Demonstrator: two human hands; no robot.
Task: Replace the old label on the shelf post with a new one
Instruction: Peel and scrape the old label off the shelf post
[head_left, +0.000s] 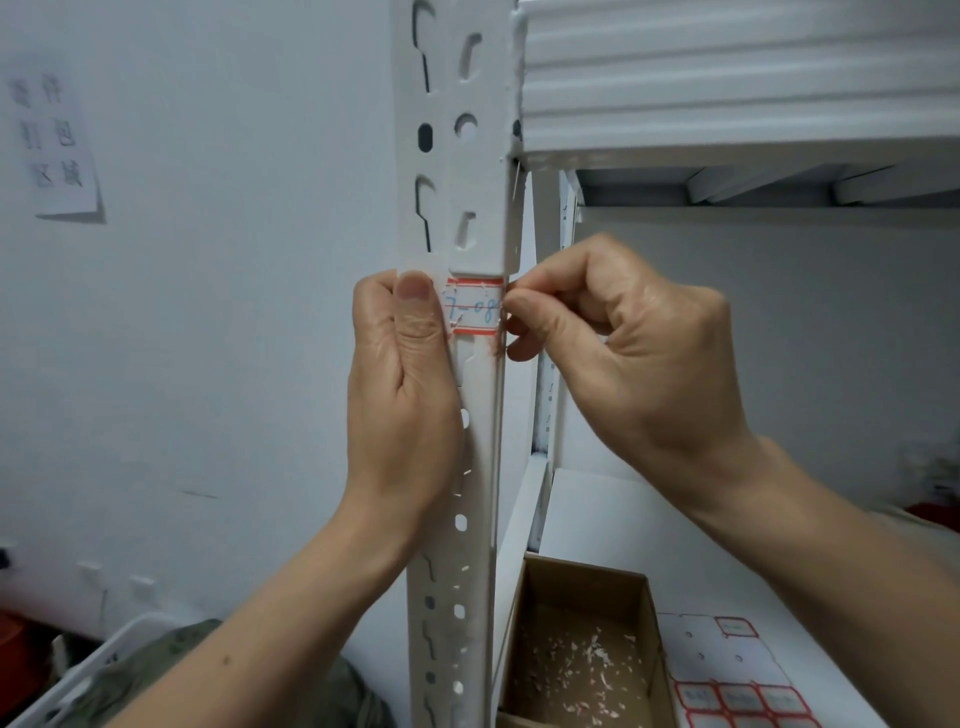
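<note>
Picking at the old label (475, 306): the right grip (623, 353) is curling in tight, with its fingertips (522, 312) pinching at the label's right edge, where the post (480, 447) turns its corner. How much of the edge is lifted, cannot tell.

The left grip (400, 374) is wrapping the post from the left, and its thumb (415, 301) is lying upright on the front face, covering the label's left end. Its fingers are hidden behind the post.

The label is sitting on the post between the two grips, touching both. Its long axis is running left to right across the upright post. It lies directly left of the right fingertips, so the peel would be running leftward, toward the thumb. Judgement: the thumb is standing in the peel's path and will need to be lifting off before the label comes free.

Nearer and lower right, a box (571, 587) is holding paper scraps (576, 660), and a sheet (727, 670) of red-bordered labels is lying just right of it on the shelf (623, 519).
</note>
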